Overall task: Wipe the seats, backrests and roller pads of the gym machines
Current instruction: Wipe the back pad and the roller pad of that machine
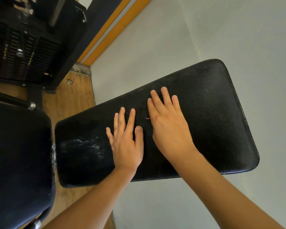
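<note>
Left hand (126, 144), right hand (168, 129) flat, fingers straight, holding nothing, on pebbled black rounded-rectangle backrest (213, 121).

One wide-angle view, worn on the person's head, faces forward and down from close above the black pebbled vinyl pad (205, 123), which fills mid-frame; the wooden plank floor (69, 103) shows left.

Backrest pad (205, 113): black leather-look vinyl with a pebbled grain, mostly matt, with a wet glossy smear near its lower left end. Seat (18, 154), left of the pad: smoother black vinyl with a soft sheen. Floor (69, 100), off the pad's left end: dull wooden boards. Wall (238, 30) behind the pad: matt pale paint. Tube cap (31, 106), left of the pad: bright metal.
</note>
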Demonstrator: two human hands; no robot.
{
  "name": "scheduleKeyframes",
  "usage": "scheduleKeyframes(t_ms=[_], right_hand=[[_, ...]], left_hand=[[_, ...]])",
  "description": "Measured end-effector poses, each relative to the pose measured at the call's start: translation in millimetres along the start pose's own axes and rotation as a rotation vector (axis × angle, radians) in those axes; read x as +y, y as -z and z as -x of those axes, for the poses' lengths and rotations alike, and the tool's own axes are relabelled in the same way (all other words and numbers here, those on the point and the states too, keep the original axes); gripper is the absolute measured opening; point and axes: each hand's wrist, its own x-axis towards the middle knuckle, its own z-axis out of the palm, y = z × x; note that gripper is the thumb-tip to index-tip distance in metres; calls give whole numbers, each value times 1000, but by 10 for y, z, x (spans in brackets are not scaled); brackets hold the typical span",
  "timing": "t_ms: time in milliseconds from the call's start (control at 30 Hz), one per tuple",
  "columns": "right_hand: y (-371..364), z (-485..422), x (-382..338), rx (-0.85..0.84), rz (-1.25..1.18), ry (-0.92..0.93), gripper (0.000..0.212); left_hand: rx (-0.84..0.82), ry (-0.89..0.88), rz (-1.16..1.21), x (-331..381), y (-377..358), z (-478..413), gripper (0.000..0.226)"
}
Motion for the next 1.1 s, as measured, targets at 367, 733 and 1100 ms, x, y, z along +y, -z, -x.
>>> scheduleKeyframes(t_ms=[367, 733, 1100], right_hand=[[7, -4, 24, 10, 20, 27, 69], [0, -51, 87, -12, -52, 25, 69], [75, -814, 3, -56, -3, 29, 68]], left_hand=[[-3, 5, -1, -11, -8, -9, 54], [-26, 9, -9, -9, 5, -3, 54], [-32, 15, -14, 0, 22, -8, 55]])
